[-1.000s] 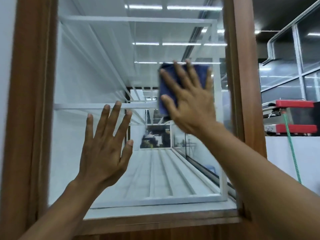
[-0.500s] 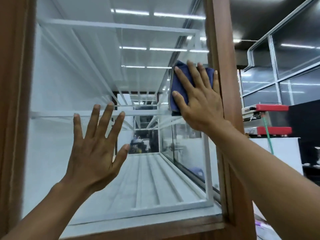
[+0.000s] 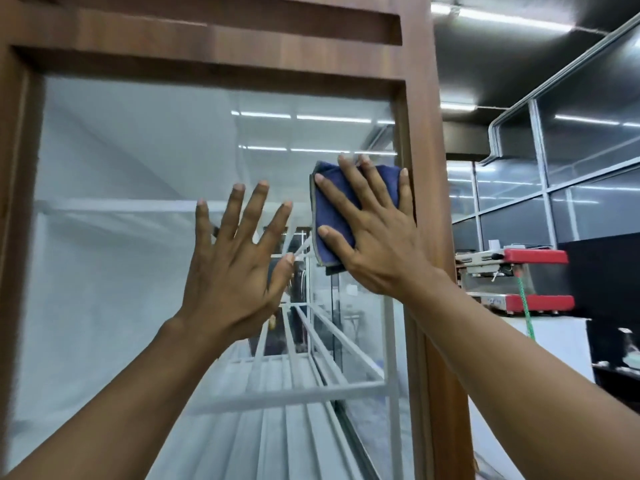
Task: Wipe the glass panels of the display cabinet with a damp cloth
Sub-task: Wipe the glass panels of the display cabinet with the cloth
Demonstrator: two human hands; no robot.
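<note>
The display cabinet has a brown wooden frame point(image 3: 420, 98) around a large glass panel point(image 3: 121, 237). My right hand point(image 3: 374, 237) lies flat with spread fingers on a folded dark blue cloth point(image 3: 329, 216), pressing it to the glass at the panel's right edge, against the wooden post. My left hand point(image 3: 235, 271) is open, fingers spread, palm toward the glass just left of the cloth; it holds nothing. White shelf rails point(image 3: 287, 393) show behind the glass.
To the right of the cabinet stands a red and silver machine point(image 3: 519, 282) on a white counter point(image 3: 561, 344), with a green cord point(image 3: 526, 313) hanging in front. Glass partition walls point(image 3: 571, 168) fill the far right.
The view has tilted up, so the frame's top rail now shows. My right hand slid the cloth right to the wooden post. My left hand has moved closer to the right hand.
</note>
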